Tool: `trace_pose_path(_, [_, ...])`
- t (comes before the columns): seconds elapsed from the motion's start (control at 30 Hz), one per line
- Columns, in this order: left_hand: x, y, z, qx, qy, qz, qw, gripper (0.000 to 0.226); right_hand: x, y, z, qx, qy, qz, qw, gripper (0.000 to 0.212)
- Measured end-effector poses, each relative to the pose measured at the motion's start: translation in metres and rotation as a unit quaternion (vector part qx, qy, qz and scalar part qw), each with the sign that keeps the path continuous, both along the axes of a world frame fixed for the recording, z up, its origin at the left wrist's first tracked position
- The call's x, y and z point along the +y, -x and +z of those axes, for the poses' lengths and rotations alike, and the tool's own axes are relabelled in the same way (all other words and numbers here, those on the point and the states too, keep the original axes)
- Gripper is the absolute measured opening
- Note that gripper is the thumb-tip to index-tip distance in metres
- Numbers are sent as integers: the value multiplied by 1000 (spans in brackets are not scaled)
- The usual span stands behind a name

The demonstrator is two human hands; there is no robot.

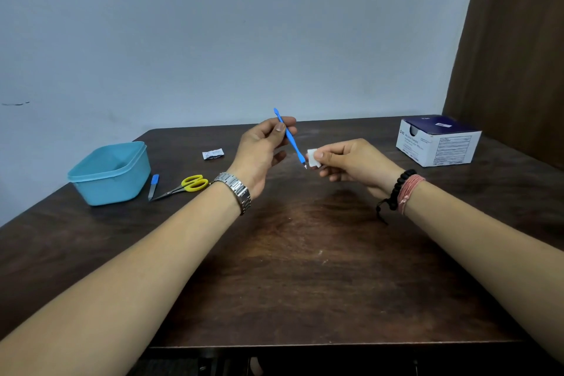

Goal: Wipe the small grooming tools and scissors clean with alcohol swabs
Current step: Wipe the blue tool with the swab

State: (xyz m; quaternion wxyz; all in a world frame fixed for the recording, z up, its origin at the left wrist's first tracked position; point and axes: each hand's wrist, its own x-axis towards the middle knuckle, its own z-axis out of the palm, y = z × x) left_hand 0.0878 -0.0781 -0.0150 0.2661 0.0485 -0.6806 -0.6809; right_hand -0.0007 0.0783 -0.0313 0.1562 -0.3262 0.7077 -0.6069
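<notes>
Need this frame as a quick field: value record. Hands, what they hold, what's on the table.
left hand: holds blue tool by its upper part, tilted, above the table
right hand: pinches white swab at the tool's lower metal tip
scissors: yellow handles, flat on table, left side
small blue tool: beside the scissors, near the tub
tub: light blue, open, far left
wrapper: small, white, behind the left hand
swab box: far right corner
</notes>
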Motion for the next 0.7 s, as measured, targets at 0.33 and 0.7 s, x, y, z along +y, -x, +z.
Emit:
trace_pose_path(0.33, [7, 1, -7, -9, 31, -34, 999, 23, -3, -8, -2, 50, -47, 71, 995, 18])
trace_pose_path(0.7, [5, 4, -9, -16, 29, -38, 999, 14, 1, -7, -2, 47, -22, 68, 996, 19])
